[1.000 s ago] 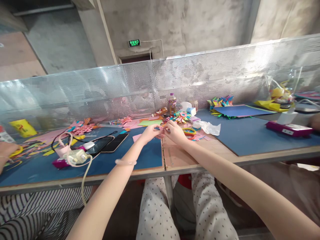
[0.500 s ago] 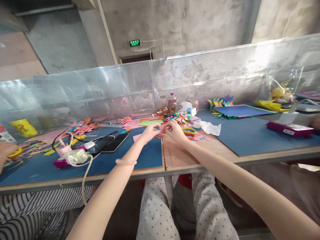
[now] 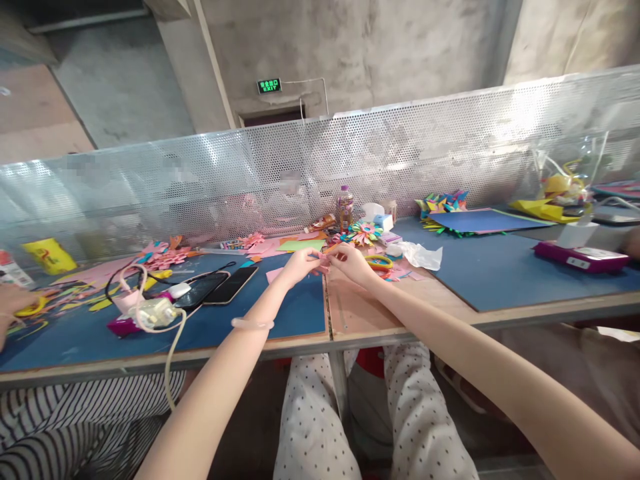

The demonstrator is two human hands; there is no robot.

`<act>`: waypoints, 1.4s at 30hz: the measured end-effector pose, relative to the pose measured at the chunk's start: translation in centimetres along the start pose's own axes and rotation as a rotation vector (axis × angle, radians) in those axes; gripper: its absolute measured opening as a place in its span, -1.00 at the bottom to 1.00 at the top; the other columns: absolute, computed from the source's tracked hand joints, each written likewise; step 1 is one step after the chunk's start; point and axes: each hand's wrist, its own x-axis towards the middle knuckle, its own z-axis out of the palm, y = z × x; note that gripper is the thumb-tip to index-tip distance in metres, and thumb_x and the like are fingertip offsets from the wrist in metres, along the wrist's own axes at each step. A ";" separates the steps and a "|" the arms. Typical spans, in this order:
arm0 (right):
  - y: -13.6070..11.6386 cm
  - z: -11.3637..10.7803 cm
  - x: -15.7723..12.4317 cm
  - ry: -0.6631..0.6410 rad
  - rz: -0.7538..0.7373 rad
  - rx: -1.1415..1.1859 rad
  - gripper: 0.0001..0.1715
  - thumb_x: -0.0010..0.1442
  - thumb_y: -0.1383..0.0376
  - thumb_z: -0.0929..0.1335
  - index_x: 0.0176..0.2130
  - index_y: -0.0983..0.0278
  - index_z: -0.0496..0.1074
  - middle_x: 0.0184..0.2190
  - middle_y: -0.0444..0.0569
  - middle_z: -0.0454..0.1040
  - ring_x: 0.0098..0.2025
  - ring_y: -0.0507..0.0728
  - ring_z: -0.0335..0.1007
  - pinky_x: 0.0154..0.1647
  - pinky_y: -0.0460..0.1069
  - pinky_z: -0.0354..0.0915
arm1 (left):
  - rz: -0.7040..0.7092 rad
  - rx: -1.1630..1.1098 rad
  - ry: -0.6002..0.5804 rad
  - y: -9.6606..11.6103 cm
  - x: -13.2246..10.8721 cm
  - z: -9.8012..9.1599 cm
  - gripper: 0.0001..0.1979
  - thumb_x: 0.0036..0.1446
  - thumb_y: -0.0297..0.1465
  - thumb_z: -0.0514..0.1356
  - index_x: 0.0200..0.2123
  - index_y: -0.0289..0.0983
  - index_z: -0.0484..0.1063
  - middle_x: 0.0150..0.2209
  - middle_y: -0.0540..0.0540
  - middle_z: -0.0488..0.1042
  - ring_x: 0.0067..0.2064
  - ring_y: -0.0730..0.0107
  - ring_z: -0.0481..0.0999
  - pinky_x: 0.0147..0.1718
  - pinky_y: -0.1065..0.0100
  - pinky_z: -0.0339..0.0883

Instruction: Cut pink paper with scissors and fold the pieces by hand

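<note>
Above the seam between the blue and wood-coloured tabletops, my left hand [image 3: 300, 265] and my right hand [image 3: 352, 265] meet with their fingers closed. Both pinch a small piece of pink paper [image 3: 325, 257], partly hidden by my fingers. A loop-shaped yellow and orange handle [image 3: 381, 263], apparently scissors, lies just right of my right hand. Pink paper scraps [image 3: 406, 275] are beside it. Behind my hands lie a green paper sheet [image 3: 301, 246] and a multicoloured paper flower [image 3: 367, 233].
Two phones [image 3: 231, 285] and a power strip with cables [image 3: 124, 325] lie to the left. A drink bottle [image 3: 345, 208] stands near the perforated metal screen [image 3: 280, 173]. Crumpled white tissue [image 3: 423, 255], blue sheets [image 3: 487, 221] and a purple box [image 3: 580, 259] are right. Another person's hand [image 3: 13, 303] is far left.
My right fingers have shifted slightly on the pink paper. My left hand stays almost in place, and the other person's hand at far left has moved a little.
</note>
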 end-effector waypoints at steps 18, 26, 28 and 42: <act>-0.1 -0.6 0.0 -0.066 0.078 0.213 -0.80 0.03 0.29 0.31 -0.40 0.31 0.52 -0.43 -0.06 0.45 -0.35 0.06 0.34 -0.27 -0.03 0.24 | 0.049 0.022 -0.032 0.2 -0.3 -0.3 -0.69 -0.02 -0.21 0.21 -0.29 -0.33 0.39 -0.40 -0.16 0.55 -0.27 0.27 0.52 -0.36 0.37 0.29; -0.1 -0.7 0.0 -0.036 0.086 0.193 -0.81 0.01 0.28 0.31 -0.41 0.31 0.50 -0.44 -0.07 0.45 -0.34 0.07 0.33 -0.27 -0.02 0.24 | 0.041 0.007 -0.034 0.2 -0.2 -0.2 -0.67 -0.03 -0.19 0.22 -0.27 -0.33 0.40 -0.39 -0.15 0.55 -0.28 0.27 0.53 -0.36 0.36 0.29; 0.0 -0.8 0.0 -0.034 0.076 0.164 -0.82 0.01 0.28 0.31 -0.42 0.31 0.50 -0.46 -0.09 0.43 -0.35 0.07 0.32 -0.28 -0.03 0.24 | 0.046 -0.022 -0.050 0.2 -0.3 -0.1 -0.67 -0.04 -0.20 0.23 -0.27 -0.33 0.40 -0.37 -0.16 0.55 -0.30 0.28 0.53 -0.34 0.34 0.30; -0.4 -0.2 -0.5 0.069 -0.347 -0.361 -0.88 0.16 0.33 0.25 -0.33 0.24 0.38 -0.30 0.03 0.35 -0.17 0.17 0.21 -0.12 0.08 0.19 | 0.097 -0.003 -0.017 0.1 -0.3 -0.1 -0.66 -0.07 -0.20 0.24 -0.29 -0.34 0.43 -0.36 -0.15 0.55 -0.32 0.28 0.53 -0.35 0.34 0.32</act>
